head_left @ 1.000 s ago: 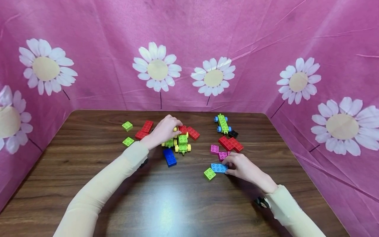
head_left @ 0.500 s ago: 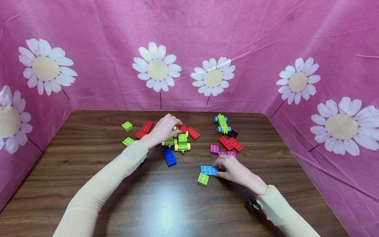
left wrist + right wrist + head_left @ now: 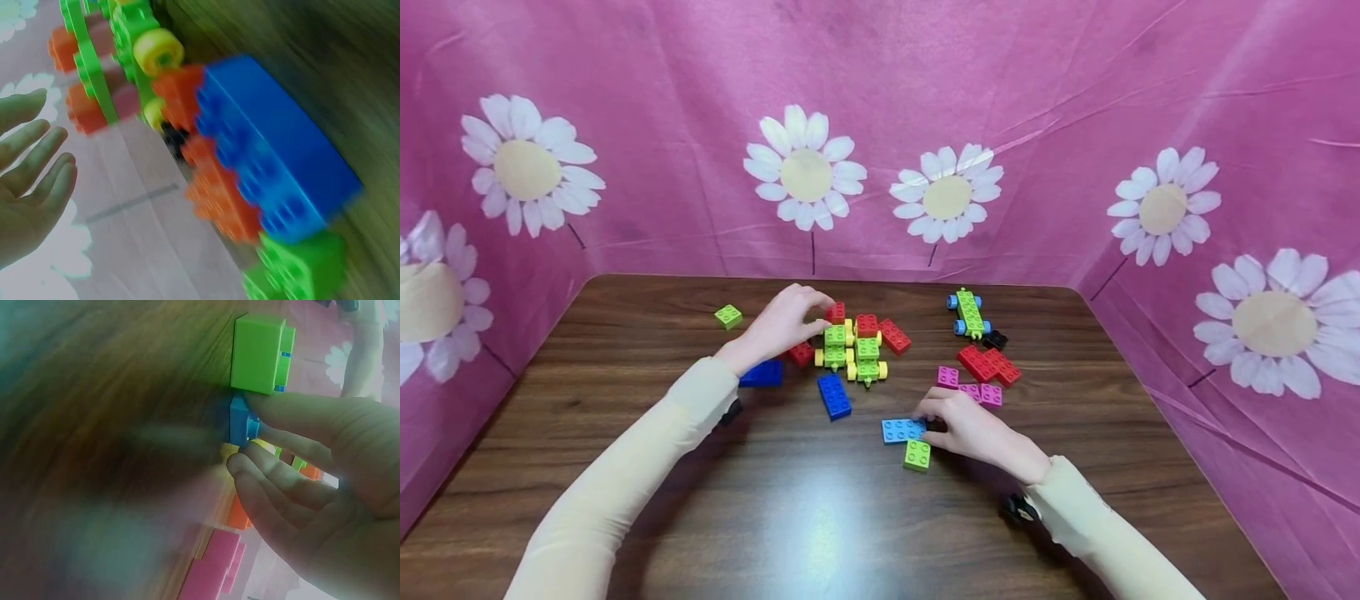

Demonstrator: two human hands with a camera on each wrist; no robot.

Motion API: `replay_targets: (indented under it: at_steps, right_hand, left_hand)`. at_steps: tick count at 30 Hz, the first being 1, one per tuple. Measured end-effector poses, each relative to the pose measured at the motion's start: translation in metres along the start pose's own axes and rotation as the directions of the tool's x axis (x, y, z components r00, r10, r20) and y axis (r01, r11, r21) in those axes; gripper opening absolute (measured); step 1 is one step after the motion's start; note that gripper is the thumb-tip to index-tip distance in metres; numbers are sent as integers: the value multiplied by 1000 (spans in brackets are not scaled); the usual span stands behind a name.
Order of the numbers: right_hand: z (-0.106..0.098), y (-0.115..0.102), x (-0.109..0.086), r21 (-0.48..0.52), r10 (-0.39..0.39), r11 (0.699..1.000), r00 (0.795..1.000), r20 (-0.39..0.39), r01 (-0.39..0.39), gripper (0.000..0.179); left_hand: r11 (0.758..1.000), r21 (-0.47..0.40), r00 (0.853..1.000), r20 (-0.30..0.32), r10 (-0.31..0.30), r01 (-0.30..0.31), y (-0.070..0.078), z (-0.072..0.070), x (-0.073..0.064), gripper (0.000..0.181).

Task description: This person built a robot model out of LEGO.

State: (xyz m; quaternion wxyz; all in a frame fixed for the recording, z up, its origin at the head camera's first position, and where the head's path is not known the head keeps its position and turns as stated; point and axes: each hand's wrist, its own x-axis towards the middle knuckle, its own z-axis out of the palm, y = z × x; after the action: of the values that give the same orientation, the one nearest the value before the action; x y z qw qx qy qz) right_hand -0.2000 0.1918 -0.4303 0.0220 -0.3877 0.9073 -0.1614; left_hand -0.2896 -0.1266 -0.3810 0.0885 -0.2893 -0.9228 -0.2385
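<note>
My left hand (image 3: 782, 323) hovers beside the left of two green wheeled toy cars (image 3: 835, 336), its fingertips close to the red brick (image 3: 835, 312) on top. In the left wrist view its fingers are spread and hold nothing. A second green car (image 3: 867, 350) with yellow wheels and a red brick stands alongside. My right hand (image 3: 966, 429) pinches the right end of a light blue toy brick (image 3: 901, 431) low over the table. Right below it sits a light green brick (image 3: 917, 455), also near the thumb in the right wrist view.
Dark blue bricks (image 3: 834, 396) lie in front of the cars and under the left forearm. Pink bricks (image 3: 991, 395) and joined red bricks (image 3: 988, 365) lie beyond the right hand. Farther back stands a green car base (image 3: 969, 314) with blue wheels. A light green brick (image 3: 727, 317) lies far left.
My right hand has slid left with the light blue brick; the light green brick shifted with it, then stayed. My left hand has moved left off the cars, uncovering the left one's red brick.
</note>
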Motion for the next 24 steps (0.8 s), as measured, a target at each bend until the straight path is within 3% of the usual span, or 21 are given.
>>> replay_targets:
  at_steps: [7,13,24]
  right_hand:
    - [0,0,10,19,-19,1000,1000,19,19,23]
    - [-1,-4,20,40,-11,999,999,51,9,26]
    - [2,-4,37,27,-23,999,998,60,22,27]
  left_hand:
    - [1000,18,1000,-14,-24,24,-33,-12,-23,30]
    - [997,34,997,38,-66,65,-56,-17,-38,28]
    - [994,83,989,127,-80,69,-74,-20,-52,26]
